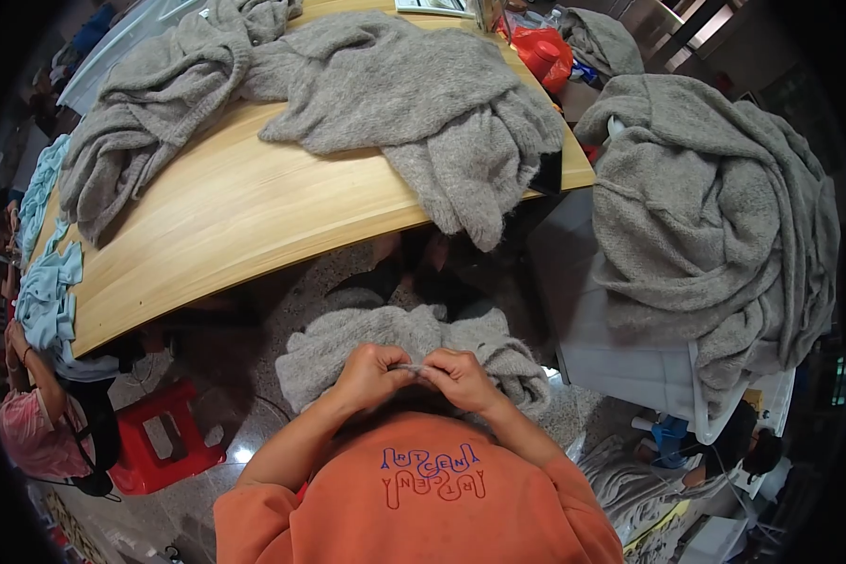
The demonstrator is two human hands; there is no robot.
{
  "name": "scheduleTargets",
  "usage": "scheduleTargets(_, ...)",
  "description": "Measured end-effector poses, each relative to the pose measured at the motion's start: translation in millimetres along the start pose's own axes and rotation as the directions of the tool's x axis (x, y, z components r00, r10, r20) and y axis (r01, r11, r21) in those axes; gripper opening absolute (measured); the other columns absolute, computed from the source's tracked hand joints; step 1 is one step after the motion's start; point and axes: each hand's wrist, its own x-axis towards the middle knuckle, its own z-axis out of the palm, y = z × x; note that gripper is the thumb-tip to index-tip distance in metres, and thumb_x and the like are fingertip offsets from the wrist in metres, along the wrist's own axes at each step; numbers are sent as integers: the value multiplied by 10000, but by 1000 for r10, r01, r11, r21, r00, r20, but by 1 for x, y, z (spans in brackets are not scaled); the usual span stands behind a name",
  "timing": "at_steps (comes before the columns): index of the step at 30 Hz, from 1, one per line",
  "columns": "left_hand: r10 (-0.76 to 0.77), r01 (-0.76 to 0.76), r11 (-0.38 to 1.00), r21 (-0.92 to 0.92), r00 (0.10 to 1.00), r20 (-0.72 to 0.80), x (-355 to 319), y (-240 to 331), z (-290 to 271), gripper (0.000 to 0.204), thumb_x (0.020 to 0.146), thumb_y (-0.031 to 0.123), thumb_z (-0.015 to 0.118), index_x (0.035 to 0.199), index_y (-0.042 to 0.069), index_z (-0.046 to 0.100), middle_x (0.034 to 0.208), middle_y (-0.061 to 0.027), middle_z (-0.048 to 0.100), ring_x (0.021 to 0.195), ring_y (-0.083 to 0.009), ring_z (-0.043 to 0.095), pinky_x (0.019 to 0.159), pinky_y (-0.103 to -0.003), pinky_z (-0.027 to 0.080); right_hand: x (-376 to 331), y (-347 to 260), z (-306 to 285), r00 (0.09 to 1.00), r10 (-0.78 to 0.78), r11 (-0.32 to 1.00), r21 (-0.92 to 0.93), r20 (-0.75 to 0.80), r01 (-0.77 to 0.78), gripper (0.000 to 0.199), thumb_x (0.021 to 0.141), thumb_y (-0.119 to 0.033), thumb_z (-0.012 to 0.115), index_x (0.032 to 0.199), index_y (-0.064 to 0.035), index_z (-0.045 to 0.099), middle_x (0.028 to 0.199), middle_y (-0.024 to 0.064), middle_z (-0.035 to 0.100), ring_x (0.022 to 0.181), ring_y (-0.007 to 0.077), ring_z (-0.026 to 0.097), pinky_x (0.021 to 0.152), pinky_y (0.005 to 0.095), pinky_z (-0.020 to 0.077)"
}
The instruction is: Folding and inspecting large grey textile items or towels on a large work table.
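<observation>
A fuzzy grey knit garment [324, 346] lies bunched across my lap. My left hand [371, 374] pinches a narrow edge of the grey knit, thumb and fingers pressed together. Close beside it, my right hand [461, 378] grips the same strip, so a short length of it shows between the two hands. The rest of the garment spreads out beyond both hands, partly hidden by them. In front of me, another grey knit garment [395, 80] lies on the wooden table [254, 202], one end hanging over the near edge.
At the table's left is a further grey knit piece [155, 108], with light blue cloth [47, 296] along the edge. A grey knit heap [696, 207] fills a pale bin [592, 348] at right. A red stool [132, 451] and another person [42, 428] are at left.
</observation>
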Motion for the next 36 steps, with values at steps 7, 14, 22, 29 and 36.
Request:
scheduleTargets(7, -180, 159, 864, -478, 984, 2, 0, 1, 11, 24, 718, 15, 566, 735, 26, 579, 662, 0, 559, 565, -45, 477, 494, -179, 383, 2, 2, -9, 962, -265, 906, -323, 72, 274, 42, 737, -43, 543, 750, -3, 548, 638, 65, 512, 544, 122, 494, 490, 247, 382)
scheduleTargets(14, -163, 213, 758, -617, 977, 137, -4, 6, 11, 83, 679, 18, 626, 750, 18, 584, 637, 8, 549, 532, -30, 453, 468, -158, 360, -1, 5, -5, 999, 7, 997, 71, 44, -10, 35, 710, -16, 500, 731, 3, 522, 660, 98, 504, 603, 208, 504, 548, 287, 397)
scheduleTargets(22, -274, 323, 852, -413, 946, 174, -3, 2, 20, 38, 687, 25, 614, 714, 17, 588, 628, -13, 554, 566, -47, 487, 488, -178, 385, -7, 1, 5, 969, -231, 956, -207, -92, 208, 77, 684, 27, 500, 752, -5, 518, 685, 112, 489, 608, 259, 494, 530, 312, 389)
scheduleTargets(29, -104, 88, 805, -587, 995, 5, -9, -15, 21, 17, 693, -1, 592, 709, -2, 586, 657, -10, 566, 601, -51, 490, 527, -179, 387, -5, 4, 8, 974, -207, 974, -115, -92, 196, 69, 690, 3, 520, 757, -11, 510, 699, 117, 493, 629, 280, 503, 542, 334, 398)
scheduleTargets(36, -107, 223, 776, -590, 968, 226, -6, -8, 22, 28, 716, -5, 579, 712, 7, 604, 668, -2, 572, 602, -44, 487, 543, -180, 391, -13, 4, 10, 968, -201, 979, -59, -148, 194, 67, 698, 2, 519, 764, -10, 522, 697, 105, 495, 611, 247, 503, 538, 303, 399)
